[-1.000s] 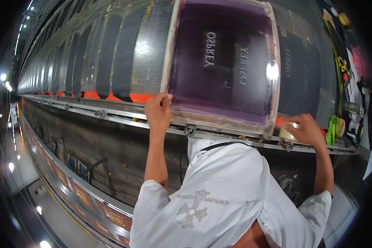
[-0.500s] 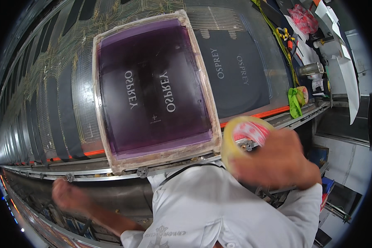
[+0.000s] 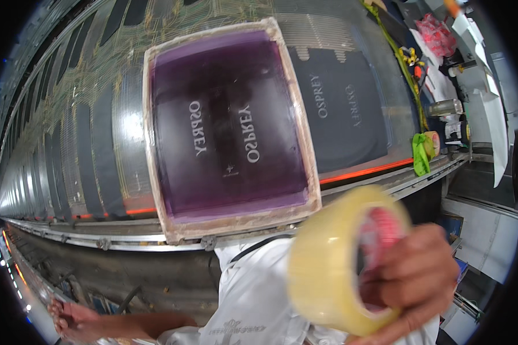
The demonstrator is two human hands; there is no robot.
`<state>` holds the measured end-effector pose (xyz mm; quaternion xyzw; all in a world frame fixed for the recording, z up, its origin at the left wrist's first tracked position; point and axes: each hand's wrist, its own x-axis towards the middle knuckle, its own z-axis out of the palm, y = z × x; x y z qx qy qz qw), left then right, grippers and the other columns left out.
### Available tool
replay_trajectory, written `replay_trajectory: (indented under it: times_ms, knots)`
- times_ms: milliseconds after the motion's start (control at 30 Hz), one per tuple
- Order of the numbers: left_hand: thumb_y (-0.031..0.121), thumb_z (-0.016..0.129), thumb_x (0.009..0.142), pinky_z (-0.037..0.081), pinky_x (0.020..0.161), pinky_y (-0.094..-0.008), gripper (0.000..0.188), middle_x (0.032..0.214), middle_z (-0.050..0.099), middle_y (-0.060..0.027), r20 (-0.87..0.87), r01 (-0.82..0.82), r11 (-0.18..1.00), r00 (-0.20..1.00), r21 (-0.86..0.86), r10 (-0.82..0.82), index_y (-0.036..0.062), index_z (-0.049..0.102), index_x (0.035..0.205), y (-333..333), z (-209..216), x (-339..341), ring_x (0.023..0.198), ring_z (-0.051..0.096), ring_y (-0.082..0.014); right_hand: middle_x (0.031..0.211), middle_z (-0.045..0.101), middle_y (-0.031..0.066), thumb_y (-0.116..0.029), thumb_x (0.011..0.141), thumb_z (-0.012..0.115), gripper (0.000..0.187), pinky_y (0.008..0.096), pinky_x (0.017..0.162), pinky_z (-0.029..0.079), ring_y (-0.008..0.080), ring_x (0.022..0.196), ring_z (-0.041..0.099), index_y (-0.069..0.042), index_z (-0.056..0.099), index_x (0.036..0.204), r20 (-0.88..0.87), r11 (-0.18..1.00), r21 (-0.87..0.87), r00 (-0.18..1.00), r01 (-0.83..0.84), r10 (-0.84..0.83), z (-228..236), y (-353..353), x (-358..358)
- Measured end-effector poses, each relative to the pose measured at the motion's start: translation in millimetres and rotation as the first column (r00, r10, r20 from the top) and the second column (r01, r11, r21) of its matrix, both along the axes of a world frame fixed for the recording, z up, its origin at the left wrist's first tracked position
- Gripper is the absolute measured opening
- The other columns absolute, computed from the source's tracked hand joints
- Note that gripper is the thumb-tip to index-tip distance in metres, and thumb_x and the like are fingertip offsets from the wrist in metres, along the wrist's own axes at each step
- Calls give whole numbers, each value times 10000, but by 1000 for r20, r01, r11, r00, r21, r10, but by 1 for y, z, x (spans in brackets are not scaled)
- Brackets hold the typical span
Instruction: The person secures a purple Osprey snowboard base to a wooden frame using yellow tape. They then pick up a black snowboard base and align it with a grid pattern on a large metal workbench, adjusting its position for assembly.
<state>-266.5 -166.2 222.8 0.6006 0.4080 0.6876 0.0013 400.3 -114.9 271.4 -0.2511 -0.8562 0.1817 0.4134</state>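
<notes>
My right hand [image 3: 420,276] grips a big roll of clear yellowish packing tape [image 3: 325,267], its fingers hooked into the red-and-white core and the thumb on the outside. The roll is close to my chest and slightly blurred. Out at the lower left, my left hand [image 3: 69,319] is held away from the table, fingers loosely bent and nothing visible in it. In front of me a screen-printing frame [image 3: 155,172] with a pale, worn rim and purple mesh [image 3: 236,190] lies on the table. Mirrored lettering shows on the mesh. Neither hand touches the frame.
Right of the frame lies a dark printed panel [image 3: 351,144]. A metal rail [image 3: 126,238] runs along the table's near edge. Dark strips [image 3: 80,138] line the table at left. A green cloth [image 3: 421,154], another tape roll [image 3: 434,142] and a red plastic bag [image 3: 436,35] sit at the right.
The tape roll has come nearer and lower, turning so more of its outer side shows. My left hand has dropped down and left, away from the rail. The view has shifted slightly.
</notes>
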Motion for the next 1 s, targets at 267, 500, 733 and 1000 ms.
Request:
replay_trajectory:
  times_ms: [267,500,733,1000]
  knots:
    - [269,562,1042,405,1078,-413,400,1167,627,-165,19,-257,964,966,-66,258,-59,554,1271,1,5,56,1103,556,-263,664,508,-18,-275,830,813,615,328,645,424,172,588,479,-190,631,1412,274,850,348,824,396,-496,-231,143,-34]
    - [261,569,1002,368,1122,-457,402,1371,545,-270,197,-88,957,969,-277,146,-68,553,1233,-48,-5,13,1305,497,-332,1268,645,103,-434,700,895,789,427,1014,405,296,1181,572,-78,635,1354,-160,941,-325,975,94,-152,-119,65,-65]
    - [241,590,1022,444,1062,-408,357,1313,623,-225,206,99,771,978,-629,42,0,588,1285,17,-39,49,1288,548,-310,952,718,207,-118,874,740,193,377,773,538,331,868,692,47,746,974,-529,851,-434,848,-296,26,-68,-5,-52]
    - [181,648,987,442,1054,-418,129,1194,740,-102,31,180,405,937,-896,-349,84,572,951,20,-155,283,1122,640,-277,846,713,106,33,833,737,83,297,748,544,165,772,675,27,694,904,176,46,-925,530,378,-830,-175,-136,51]
